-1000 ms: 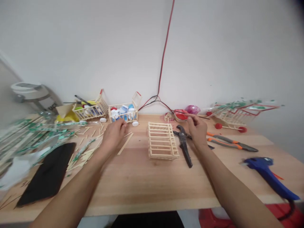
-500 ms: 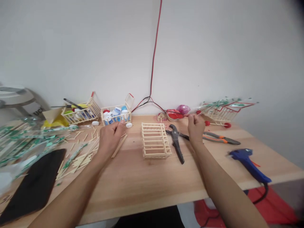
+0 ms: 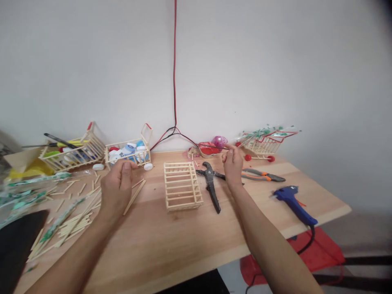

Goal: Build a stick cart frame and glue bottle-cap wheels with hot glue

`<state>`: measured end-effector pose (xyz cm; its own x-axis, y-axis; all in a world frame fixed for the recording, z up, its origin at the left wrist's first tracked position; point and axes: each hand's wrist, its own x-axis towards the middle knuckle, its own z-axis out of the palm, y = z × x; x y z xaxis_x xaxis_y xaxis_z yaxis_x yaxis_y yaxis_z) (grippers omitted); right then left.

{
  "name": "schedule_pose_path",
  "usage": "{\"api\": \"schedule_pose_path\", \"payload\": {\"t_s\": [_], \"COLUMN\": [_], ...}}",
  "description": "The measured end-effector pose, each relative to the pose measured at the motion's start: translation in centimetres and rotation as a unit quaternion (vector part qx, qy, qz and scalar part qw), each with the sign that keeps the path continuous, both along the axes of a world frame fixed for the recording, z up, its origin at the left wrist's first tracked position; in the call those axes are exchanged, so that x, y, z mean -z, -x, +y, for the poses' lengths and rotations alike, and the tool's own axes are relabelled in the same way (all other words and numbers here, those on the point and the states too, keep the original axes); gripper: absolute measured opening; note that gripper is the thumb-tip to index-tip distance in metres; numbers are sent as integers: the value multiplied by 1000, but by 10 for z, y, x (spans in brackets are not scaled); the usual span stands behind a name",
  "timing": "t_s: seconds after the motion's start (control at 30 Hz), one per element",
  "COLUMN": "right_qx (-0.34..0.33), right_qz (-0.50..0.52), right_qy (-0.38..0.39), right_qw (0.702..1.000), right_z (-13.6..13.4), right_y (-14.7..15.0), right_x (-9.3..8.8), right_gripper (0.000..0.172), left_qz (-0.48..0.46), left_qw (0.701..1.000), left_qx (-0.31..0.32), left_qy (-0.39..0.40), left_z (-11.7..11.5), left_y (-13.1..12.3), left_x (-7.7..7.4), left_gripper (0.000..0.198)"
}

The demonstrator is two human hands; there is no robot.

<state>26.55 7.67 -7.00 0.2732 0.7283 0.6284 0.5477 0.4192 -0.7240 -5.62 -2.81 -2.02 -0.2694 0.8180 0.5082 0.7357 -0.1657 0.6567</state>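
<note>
My left hand (image 3: pixel 118 185) is closed, thumb against the curled forefinger; whatever it may hold is hidden. It hovers in front of a small stick-built cart (image 3: pixel 128 154) loaded with white and blue bottle caps. My right hand (image 3: pixel 233 166) is closed in a pinch to the right of a red-filled dish (image 3: pixel 208 149). A thin dark line, a stick or a cable, crosses the dish and meets the fingertips. Between my hands stands a slatted basket of wooden sticks (image 3: pixel 183 186). Beside it lies a black clamp-like tool (image 3: pixel 211 183).
Orange-handled pliers (image 3: pixel 263 175) and a blue glue gun (image 3: pixel 295 204) lie at the right. A red-wheeled cart (image 3: pixel 263 145) stands behind. Loose sticks (image 3: pixel 75 224), a filled cart (image 3: pixel 73 154) and a dark flat panel (image 3: pixel 21 245) occupy the left. A red-black cable (image 3: pixel 174 73) runs up the wall.
The view has swung to the right, so the scene sits farther left. Both hands stay closed in about the same places; the basket has not moved on the table.
</note>
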Motion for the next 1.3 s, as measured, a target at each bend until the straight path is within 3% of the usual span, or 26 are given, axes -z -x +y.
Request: {"api": "schedule_pose_path", "payload": {"t_s": [0.3,0.47,0.63,0.93,1.1,1.3], "right_qx": [-45,-63,-74,-132,-145,-125], "right_qz": [24,5,-60,-296,-348,-401], "right_qy": [22,-10,-51,-154,-167,-158], "right_qw": [998,998,994,933,911,894], "right_z": [-15,-33,-51,-85,-92,-97], "right_y": [16,30,47,90,116,126], "right_x": [-18,-31,-46,-82,-84,-83], "right_gripper": [41,32,21,18,17,18], "left_qz": [-4,13,24,-15,5,67], "left_qw": [999,993,981,954,954,948], "left_qx": [31,50,114,217,215,213], "left_qy": [-8,-105,-158,-204,-207,-225], "left_z": [6,4,-5,-32,-32,-29], "left_y": [1,-6,-16,-35,-31,-24], "left_x": [11,10,1,-25,-24,-22], "left_gripper": [27,19,14,18,13,5]}}
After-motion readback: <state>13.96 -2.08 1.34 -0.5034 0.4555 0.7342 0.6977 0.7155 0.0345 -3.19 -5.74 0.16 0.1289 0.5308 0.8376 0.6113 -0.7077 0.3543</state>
